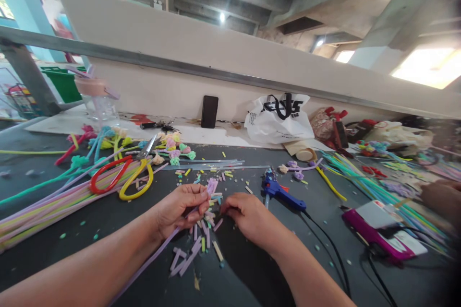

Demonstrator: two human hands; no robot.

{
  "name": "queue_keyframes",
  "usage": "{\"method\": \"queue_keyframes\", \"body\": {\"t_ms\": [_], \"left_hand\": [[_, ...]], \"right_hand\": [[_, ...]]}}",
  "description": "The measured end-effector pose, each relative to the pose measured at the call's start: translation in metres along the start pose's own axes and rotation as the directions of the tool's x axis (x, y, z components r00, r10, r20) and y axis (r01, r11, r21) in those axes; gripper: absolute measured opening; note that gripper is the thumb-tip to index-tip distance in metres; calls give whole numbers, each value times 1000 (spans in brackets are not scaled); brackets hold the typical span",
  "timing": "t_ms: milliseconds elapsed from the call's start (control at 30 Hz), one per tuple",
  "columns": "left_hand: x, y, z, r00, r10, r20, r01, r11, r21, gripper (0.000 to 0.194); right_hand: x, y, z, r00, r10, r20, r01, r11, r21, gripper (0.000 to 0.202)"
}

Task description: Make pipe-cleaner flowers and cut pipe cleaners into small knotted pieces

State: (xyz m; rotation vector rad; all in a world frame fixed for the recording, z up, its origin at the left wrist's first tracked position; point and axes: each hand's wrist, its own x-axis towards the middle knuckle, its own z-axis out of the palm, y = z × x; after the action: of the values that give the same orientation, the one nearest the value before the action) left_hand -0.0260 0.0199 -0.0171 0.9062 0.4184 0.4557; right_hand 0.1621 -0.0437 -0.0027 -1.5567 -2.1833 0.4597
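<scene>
My left hand (187, 205) pinches a lilac fuzzy stem (154, 255) near its top, where a small lilac tuft (212, 186) stands above the fingertips. The stem's long tail runs down toward the bottom edge. Just to the right, my right hand (245, 213) hovers over the cut pieces with its fingers bent together; whatever its fingertips hold, if anything, is hidden. Short lilac pieces (190, 258) and a few yellow and cream ones lie below and between both hands. A blue glue gun (286, 195) rests to the right of my right hand.
Scissors (126, 175) with red and yellow handles lie on long pastel stems (46, 218) at left. A phone (209, 112) leans against the back panel, beside a white bag (279, 120). A magenta power strip (380, 235) with cables sits right, near another person's hand (442, 201).
</scene>
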Motion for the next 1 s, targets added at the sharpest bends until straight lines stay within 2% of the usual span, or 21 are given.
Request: {"method": "queue_keyframes", "body": {"t_ms": [133, 267, 400, 467, 600, 667, 833, 900, 1000], "left_hand": [[1, -2, -2, 1000, 4, 7, -4, 1000, 23, 24], [1, -6, -3, 1000, 9, -12, -9, 998, 58, 26], [1, -6, 3, 998, 16, -56, -13, 999, 49, 25], [1, -5, 6, 998, 13, -64, -10, 999, 46, 24], [1, -6, 7, 998, 30, -59, -28, 999, 33, 21], [2, -8, 6, 998, 46, -52, -46, 999, 17, 20], [2, -13, 6, 999, 36, -24, -36, 999, 7, 18], [2, -13, 6, 999, 33, -28, -33, 999, 0, 18], [2, -13, 6, 999, 18, -42, -18, 1000, 1, 18]], "right_hand": [[0, -2, 4, 998, -53, 18, 53, 998, -28, 18], [0, -5, 7, 1000, -21, 15, 21, 999, -35, 18], [2, -6, 2, 996, 83, -44, -80, 994, 77, 14], [2, -6, 0, 990, 110, -94, -104, 993, 64, 11], [2, -11, 2, 987, 41, -154, -50, 997, -55, 9], [3, -14, 3, 984, 54, -173, -56, 998, -8, 10], [4, -17, -2, 951, 218, -219, -160, 954, 252, 12], [4, -15, -6, 937, 226, -265, -152, 950, 271, 11], [1, -13, -13, 927, 157, -342, -88, 974, 207, 10]]}}
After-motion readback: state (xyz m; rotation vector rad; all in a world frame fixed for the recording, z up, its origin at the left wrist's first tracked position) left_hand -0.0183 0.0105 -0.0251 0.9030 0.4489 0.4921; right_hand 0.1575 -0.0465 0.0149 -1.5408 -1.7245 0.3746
